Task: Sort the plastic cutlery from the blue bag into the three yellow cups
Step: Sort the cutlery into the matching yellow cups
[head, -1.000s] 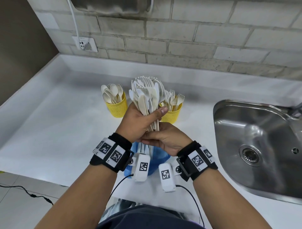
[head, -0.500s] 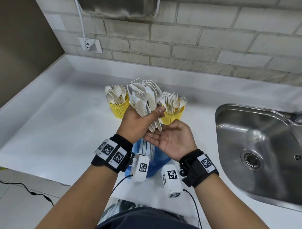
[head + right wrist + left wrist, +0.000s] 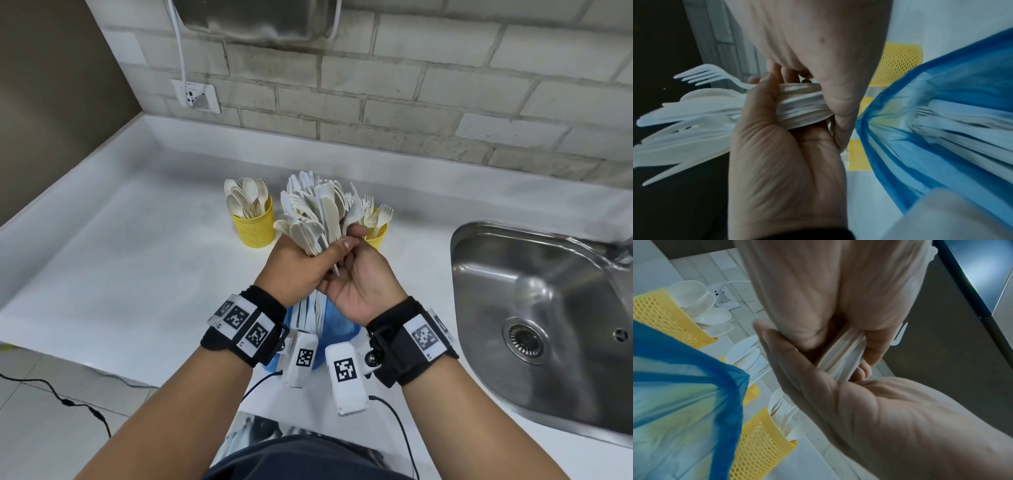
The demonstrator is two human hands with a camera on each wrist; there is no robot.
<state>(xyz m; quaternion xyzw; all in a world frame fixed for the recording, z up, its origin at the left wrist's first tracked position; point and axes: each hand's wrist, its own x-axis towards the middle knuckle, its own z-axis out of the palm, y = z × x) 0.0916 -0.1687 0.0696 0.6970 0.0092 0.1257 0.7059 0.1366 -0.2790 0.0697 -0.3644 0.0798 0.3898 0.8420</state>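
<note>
My left hand [image 3: 325, 251] grips a thick bundle of white plastic cutlery [image 3: 317, 214] by the handles, above the counter in front of the cups. My right hand [image 3: 356, 263] lies palm-up under it; in the right wrist view its thumb and fingers curl round the same bundle [image 3: 797, 107]. A yellow mesh cup of spoons [image 3: 255, 228] stands to the left, and a cup of forks [image 3: 378, 236] shows to the right. The middle cup [image 3: 753, 393] is hidden in the head view. The blue bag [image 3: 337, 334] sits under my wrists with cutlery [image 3: 953, 116] still inside.
A steel sink [image 3: 534, 301] takes up the right side of the white counter [image 3: 144, 260]. A brick wall with a socket [image 3: 200, 99] rises behind. The counter's front edge runs near my forearms, with a cable on the floor [image 3: 68, 401] at lower left.
My right hand let go of the handle ends, opened palm-up, then closed round the bundle higher up beside my left hand. The bundle has tipped slightly.
</note>
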